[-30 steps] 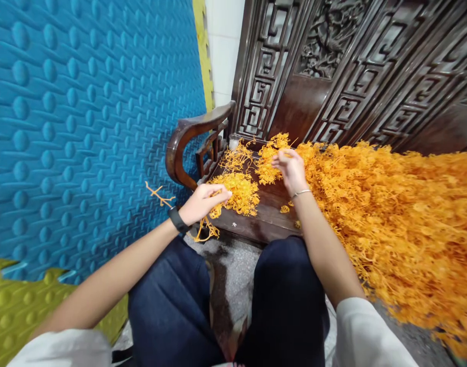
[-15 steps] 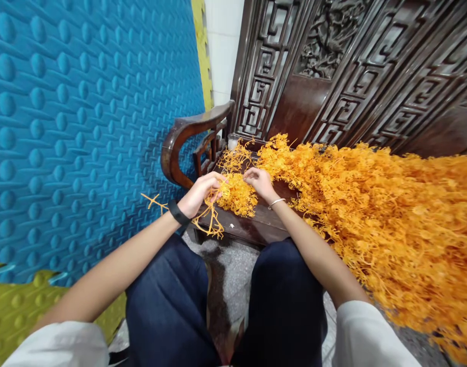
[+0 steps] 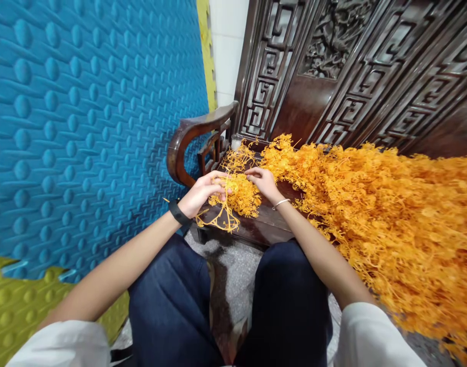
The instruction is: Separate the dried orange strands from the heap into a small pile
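My left hand point(image 3: 203, 192) is closed on a thin, branching orange plastic frame point(image 3: 226, 220), which hangs below the fingers over the bench's front edge. A small heap of orange plastic pieces point(image 3: 248, 200) lies on the dark wooden bench seat point(image 3: 269, 229), between my hands. My right hand point(image 3: 267, 183) is at the far right side of this heap, thumb and fingers pinched together. Whatever lies between those fingertips is too small to make out. Behind the hands sits a loose tangle of bare orange strands point(image 3: 239, 158).
A huge mound of orange plastic pieces point(image 3: 401, 219) spreads along the bench to the right. The curved wooden armrest point(image 3: 175, 153) stands at left, the carved backrest point(image 3: 305, 102) behind. A blue foam mat point(image 3: 84, 127) covers the left side. A whitish cup-like object point(image 3: 236, 141) stands in the back corner.
The branching frame in my left hand has swung right and turned, with less of it sticking out past the wrist. My right hand stays pinched near the heap. The view has shifted slightly.
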A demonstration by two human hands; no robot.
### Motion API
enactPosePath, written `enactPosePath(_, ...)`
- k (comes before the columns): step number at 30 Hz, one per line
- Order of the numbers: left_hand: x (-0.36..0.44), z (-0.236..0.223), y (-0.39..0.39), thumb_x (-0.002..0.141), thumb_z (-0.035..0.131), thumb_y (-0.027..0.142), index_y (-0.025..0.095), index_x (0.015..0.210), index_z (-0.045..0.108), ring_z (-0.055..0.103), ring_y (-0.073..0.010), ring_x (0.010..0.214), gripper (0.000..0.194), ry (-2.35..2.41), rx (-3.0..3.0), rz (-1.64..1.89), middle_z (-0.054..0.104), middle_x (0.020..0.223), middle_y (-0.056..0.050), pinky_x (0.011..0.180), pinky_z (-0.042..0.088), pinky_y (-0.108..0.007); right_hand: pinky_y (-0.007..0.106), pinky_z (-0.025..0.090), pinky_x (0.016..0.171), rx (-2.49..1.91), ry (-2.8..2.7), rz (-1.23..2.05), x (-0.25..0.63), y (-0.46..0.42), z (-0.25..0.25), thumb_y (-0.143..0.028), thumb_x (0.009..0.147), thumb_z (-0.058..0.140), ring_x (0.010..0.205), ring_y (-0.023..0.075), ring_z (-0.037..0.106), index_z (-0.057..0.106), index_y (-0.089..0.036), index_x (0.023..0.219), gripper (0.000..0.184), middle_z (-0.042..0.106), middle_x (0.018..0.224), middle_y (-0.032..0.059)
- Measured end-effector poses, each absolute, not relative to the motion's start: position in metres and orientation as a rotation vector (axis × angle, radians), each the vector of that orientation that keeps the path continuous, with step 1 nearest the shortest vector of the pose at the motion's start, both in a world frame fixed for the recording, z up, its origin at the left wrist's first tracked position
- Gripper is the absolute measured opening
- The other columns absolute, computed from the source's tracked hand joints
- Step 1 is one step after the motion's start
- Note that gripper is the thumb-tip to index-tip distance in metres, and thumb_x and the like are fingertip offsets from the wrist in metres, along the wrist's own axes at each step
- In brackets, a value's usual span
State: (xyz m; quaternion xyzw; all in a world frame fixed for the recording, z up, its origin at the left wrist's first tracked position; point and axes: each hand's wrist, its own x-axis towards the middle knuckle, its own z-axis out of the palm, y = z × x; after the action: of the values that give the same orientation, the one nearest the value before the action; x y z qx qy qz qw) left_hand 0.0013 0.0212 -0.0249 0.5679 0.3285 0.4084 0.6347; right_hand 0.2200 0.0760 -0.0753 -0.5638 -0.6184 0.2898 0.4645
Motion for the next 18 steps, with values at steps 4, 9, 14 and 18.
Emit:
enactPosePath(4,0.001,-0.028,0.022,0.071,0.064,0.022,0.014,0.101,0.055,0.055,-0.0087,0.054,0.032,0.737,1.397,0.967,0.063,0.067,0.002,0.059,0.044,-0.023,0.028,0.047,0.063,-1.229,-1.487,0.899,0.209,0.055,-0.052,-0.036,0.074,0.063,0.065,0.013,0.058,0.065,-0.016,0.074,0.02,0.067,0.075,0.0035)
enactPosePath(9,0.002,-0.029,0.019,0.074,0.064,0.028,0.016,0.097,0.054,0.055,-0.0083,0.056,0.028,0.791,1.553,1.082,0.059,0.069,0.004,0.062,0.045,-0.023,0.026,0.05,0.057,-1.095,-1.569,1.27,0.187,0.023,-0.028,-0.049,0.07,0.068,0.058,0.012,0.061,0.062,-0.017,0.08,0.034,0.065,0.068,0.0024)
enactPosePath(14,0.001,-0.029,0.019,0.068,0.071,0.033,0.017,0.083,0.051,0.051,-0.0074,0.052,0.03,0.915,1.564,1.125,0.055,0.063,0.005,0.053,0.042,-0.021,0.031,0.052,0.075,-0.981,-1.656,1.094,0.177,0.014,-0.024,-0.034,0.067,0.073,0.074,0.0139,0.063,0.063,-0.017,0.081,0.024,0.067,0.081,0.0031)
enactPosePath(18,-0.001,-0.03,0.021,0.068,0.071,0.036,0.017,0.081,0.05,0.048,-0.0074,0.047,0.031,0.925,1.55,1.057,0.054,0.059,0.005,0.048,0.04,-0.021,0.031,0.05,0.075,-0.938,-1.721,1.048,0.179,0.015,-0.024,-0.036,0.075,0.065,0.075,0.0133,0.061,0.063,-0.017,0.083,0.02,0.065,0.081,0.0029)
